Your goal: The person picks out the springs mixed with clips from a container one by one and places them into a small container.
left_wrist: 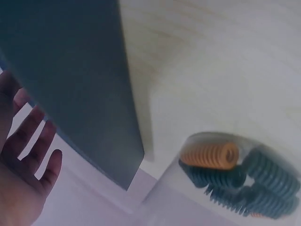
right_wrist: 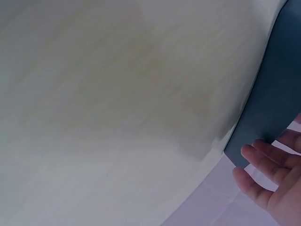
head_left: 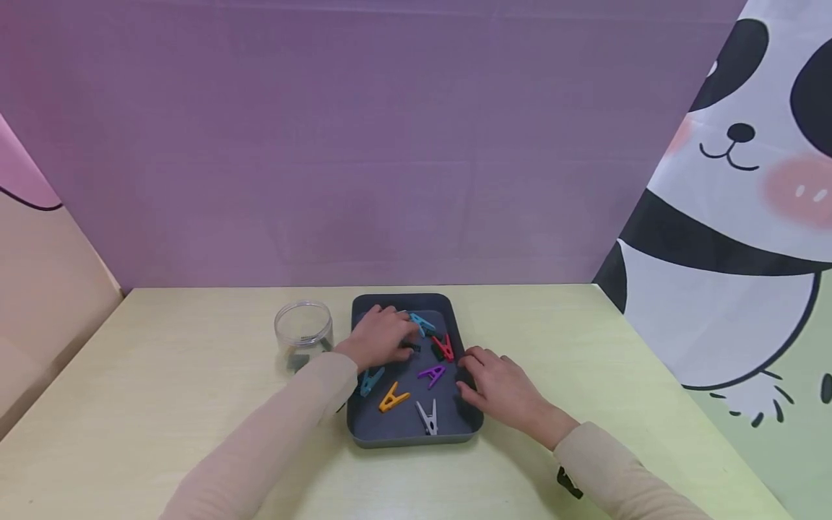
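In the head view my left hand (head_left: pixel 383 336) reaches over a dark grey tray (head_left: pixel 403 431), fingers spread above its upper part. A black clip shows by the thumb and fingertips, with a blue spring clip (head_left: pixel 422 323) just beyond. My right hand (head_left: pixel 503 386) rests at the tray's right rim, fingers loosely bent. In the right wrist view its fingers (right_wrist: pixel 265 162) lie against the tray's outer wall (right_wrist: pixel 268 103). Inside the tray are a red clip (head_left: pixel 445 348), a purple clip (head_left: pixel 432 374), a yellow clip (head_left: pixel 393 398), a white clip (head_left: pixel 428 417) and a teal clip (head_left: pixel 371 381).
A clear round jar (head_left: pixel 303 325) stands left of the tray, beside the left forearm. In the left wrist view, orange (left_wrist: pixel 211 155) and dark green coil springs (left_wrist: pixel 273 174) show in it. A purple backdrop (head_left: pixel 364 144) rises behind the pale wooden table (head_left: pixel 195 339).
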A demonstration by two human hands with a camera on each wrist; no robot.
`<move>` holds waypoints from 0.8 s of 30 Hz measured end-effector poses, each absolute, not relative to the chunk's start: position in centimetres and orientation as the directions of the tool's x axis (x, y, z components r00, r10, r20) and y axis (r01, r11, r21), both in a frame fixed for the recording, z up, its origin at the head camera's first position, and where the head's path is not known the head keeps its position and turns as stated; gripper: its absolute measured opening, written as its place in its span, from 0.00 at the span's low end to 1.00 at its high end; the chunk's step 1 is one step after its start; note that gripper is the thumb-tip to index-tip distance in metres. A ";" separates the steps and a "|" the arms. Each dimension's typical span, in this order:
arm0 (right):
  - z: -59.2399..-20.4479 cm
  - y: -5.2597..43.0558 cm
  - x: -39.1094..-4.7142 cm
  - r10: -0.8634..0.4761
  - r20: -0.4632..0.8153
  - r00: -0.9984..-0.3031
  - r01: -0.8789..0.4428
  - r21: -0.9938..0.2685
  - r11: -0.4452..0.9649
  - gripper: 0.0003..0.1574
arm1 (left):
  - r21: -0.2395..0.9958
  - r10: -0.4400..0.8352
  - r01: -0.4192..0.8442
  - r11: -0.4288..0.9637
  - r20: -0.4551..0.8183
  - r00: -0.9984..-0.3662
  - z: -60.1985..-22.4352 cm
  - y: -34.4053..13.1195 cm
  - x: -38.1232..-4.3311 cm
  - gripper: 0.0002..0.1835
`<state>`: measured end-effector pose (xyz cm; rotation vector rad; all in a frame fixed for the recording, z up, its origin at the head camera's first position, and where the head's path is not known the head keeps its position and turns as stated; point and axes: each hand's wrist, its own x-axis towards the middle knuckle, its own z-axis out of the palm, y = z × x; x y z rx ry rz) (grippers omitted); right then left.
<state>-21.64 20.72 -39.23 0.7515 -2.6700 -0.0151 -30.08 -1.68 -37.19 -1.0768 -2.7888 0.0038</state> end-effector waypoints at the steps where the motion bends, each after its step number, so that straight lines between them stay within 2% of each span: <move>1: -39.2 20.7 -21.6 -0.506 0.341 -0.792 -0.502 0.107 0.858 0.20 | -0.061 0.671 0.670 0.740 0.146 -0.727 -37.0 -1.8 -30.0 0.09; 24: -38.9 20.6 -21.6 -0.491 0.284 -0.824 -0.498 0.053 0.866 0.20 | -0.044 0.614 0.621 0.782 0.224 -0.757 -32.2 -6.6 -28.2 0.09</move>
